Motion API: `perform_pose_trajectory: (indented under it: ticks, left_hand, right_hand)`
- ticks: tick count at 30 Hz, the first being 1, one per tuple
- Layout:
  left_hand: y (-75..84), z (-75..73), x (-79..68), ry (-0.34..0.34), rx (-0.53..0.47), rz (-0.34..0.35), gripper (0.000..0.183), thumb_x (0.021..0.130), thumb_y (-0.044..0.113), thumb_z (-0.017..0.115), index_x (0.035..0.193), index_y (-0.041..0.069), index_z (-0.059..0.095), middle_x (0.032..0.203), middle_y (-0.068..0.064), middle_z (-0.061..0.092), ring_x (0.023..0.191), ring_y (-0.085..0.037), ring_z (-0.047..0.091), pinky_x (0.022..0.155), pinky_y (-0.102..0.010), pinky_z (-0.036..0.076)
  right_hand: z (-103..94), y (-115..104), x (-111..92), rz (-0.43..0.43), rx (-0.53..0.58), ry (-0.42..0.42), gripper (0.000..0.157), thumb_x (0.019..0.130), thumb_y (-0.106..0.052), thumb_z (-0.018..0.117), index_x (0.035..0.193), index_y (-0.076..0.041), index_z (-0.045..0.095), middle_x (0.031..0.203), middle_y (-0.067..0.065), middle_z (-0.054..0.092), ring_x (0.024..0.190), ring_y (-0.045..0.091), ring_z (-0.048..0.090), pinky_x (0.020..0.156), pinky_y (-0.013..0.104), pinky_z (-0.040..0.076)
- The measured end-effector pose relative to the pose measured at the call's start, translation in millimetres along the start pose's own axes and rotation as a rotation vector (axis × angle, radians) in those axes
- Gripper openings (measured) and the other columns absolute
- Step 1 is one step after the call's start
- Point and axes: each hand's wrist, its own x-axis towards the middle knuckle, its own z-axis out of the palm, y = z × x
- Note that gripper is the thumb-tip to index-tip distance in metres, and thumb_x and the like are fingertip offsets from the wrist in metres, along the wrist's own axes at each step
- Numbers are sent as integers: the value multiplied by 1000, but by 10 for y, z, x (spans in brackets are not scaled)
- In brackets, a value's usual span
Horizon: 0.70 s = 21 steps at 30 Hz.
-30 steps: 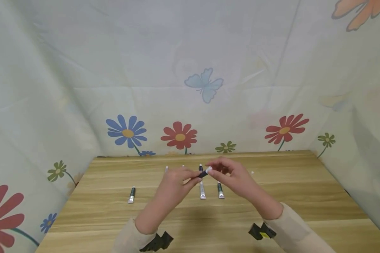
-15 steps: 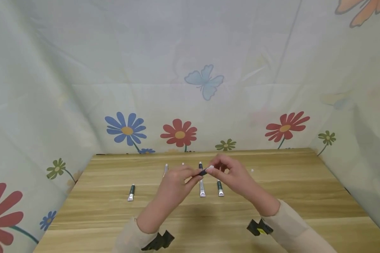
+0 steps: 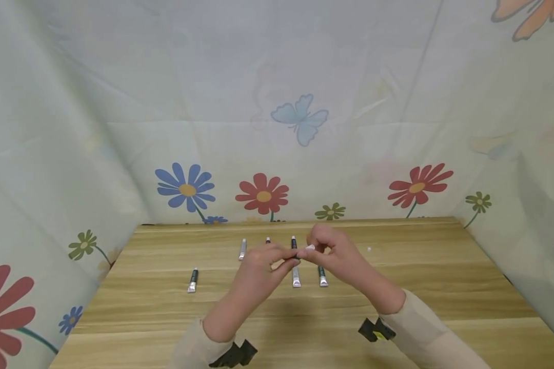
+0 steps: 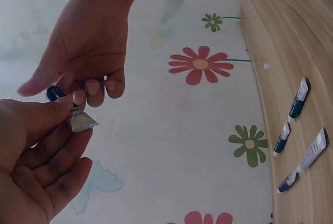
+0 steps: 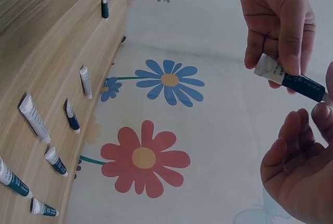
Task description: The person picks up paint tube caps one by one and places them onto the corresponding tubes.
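Note:
A small paint tube (image 5: 302, 85), dark with a silvery crimped end, is held in the air between both hands. The left hand (image 3: 258, 259) pinches it near the crimped end between thumb and fingers; in the left wrist view that flat end (image 4: 83, 122) points away from the right hand. At the tube's dark tip, the right hand (image 3: 337, 253) has its thumb and forefinger. A small white piece (image 3: 310, 247) shows by the right fingertips in the head view. Below the hands lie a silver paint tube (image 3: 296, 277) and a dark green one (image 3: 323, 277).
More paint tubes lie on the wooden table (image 3: 143, 318): a dark one (image 3: 193, 281) at the left and a silver one (image 3: 242, 249) farther back. A tiny white cap (image 3: 369, 249) lies right of the hands. A flowered cloth (image 3: 212, 77) hangs behind.
The right thumb and fingers have shifted at the tube's end, and the white piece has moved slightly right. Less of the dark tube shows between the hands. The left hand keeps its pinch.

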Motion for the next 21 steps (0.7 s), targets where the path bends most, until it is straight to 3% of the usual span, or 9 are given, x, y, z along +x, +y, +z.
perform_pose_trajectory:
  ticks: [2, 5, 7, 10, 13, 17, 21]
  left_hand:
    - [-4, 4, 3, -9, -46, -25, 16, 84, 10, 82, 98, 4, 82, 87, -6, 80, 75, -15, 71, 66, -19, 55]
    - [1, 4, 13, -40, -109, -130, 16, 86, 11, 81, 100, 4, 82, 90, -7, 81, 78, -16, 71, 65, -17, 55]
    - [4, 3, 17, -63, -128, -210, 15, 87, 11, 80, 100, 5, 82, 91, -7, 81, 80, -17, 71, 66, -16, 55]
    - [5, 0, 20, -91, -126, -296, 14, 88, 12, 79, 100, 7, 82, 93, -6, 81, 82, -16, 70, 67, -14, 52]
    - [-6, 2, 20, -104, -123, -315, 14, 88, 12, 79, 101, 8, 82, 95, -6, 81, 83, -16, 70, 68, -14, 52]
    - [-17, 14, 21, -106, -130, -290, 14, 88, 11, 79, 101, 7, 82, 96, -7, 81, 84, -17, 71, 69, -14, 53]
    - [-15, 27, 21, -103, -125, -292, 14, 87, 11, 80, 101, 7, 82, 95, -6, 81, 83, -16, 70, 68, -14, 53]
  right_hand:
    - [-12, 4, -2, 37, -1, -25, 48, 90, -51, 69, 75, -9, 54, 78, 1, 53, 71, 4, 45, 62, 21, 40]
    - [-40, 14, -12, 118, 26, -68, 56, 87, -59, 68, 91, -4, 61, 86, 7, 60, 74, 4, 49, 63, 21, 44]
    - [-68, 20, -22, 169, 54, -90, 53, 92, -53, 68, 106, -2, 64, 98, 12, 65, 81, 4, 53, 69, 21, 48]
    - [-107, 26, -33, 182, 114, -95, 37, 100, -29, 68, 120, 1, 65, 116, 20, 66, 92, 5, 58, 80, 23, 54]
    - [-122, 33, -31, 166, 141, -87, 21, 100, -13, 66, 115, 0, 68, 116, 21, 66, 93, 7, 60, 81, 23, 57]
    - [-94, 49, -18, 184, 129, -61, 9, 97, -9, 68, 102, -2, 68, 103, 15, 67, 87, 8, 58, 77, 22, 54]
    - [-57, 59, -9, 204, 82, -39, 14, 92, -13, 76, 92, -5, 64, 94, 10, 65, 82, 9, 54, 72, 22, 49]
